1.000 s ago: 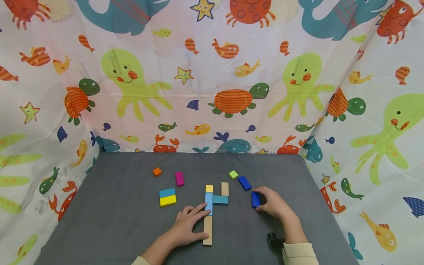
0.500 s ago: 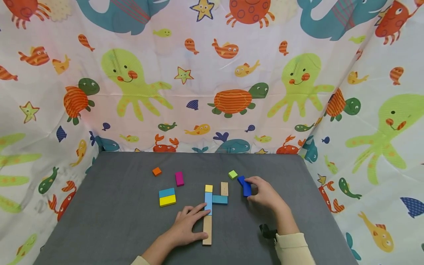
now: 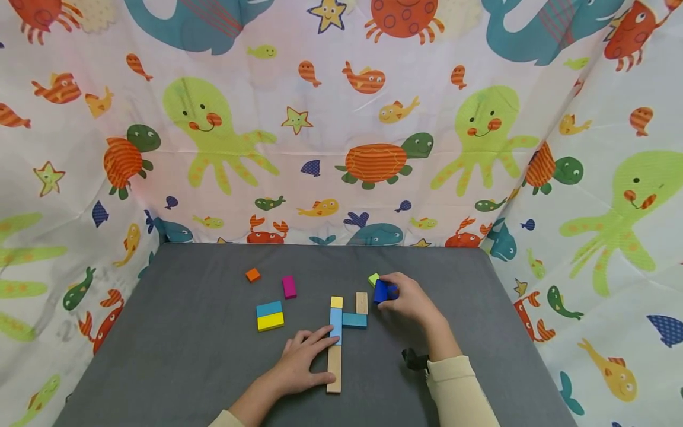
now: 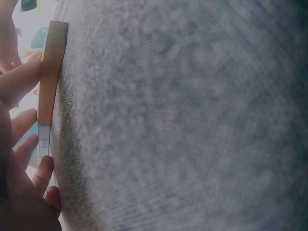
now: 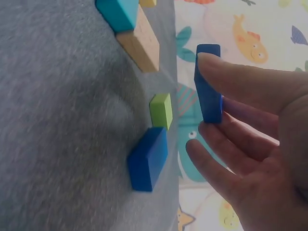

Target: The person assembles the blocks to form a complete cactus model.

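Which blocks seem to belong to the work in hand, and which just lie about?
Likely in the job:
held blue block
long wooden block
light blue block
small yellow block
teal block
short wooden block

Apparently just lying about:
orange block
magenta block
green block
other blue block
teal-yellow pair

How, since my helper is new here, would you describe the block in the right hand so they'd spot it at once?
On the right half of the grey table, find the right hand near a small green block. In its grip is a dark blue oblong block, held clear of the surface, unlike the matching blue block lying on the table.
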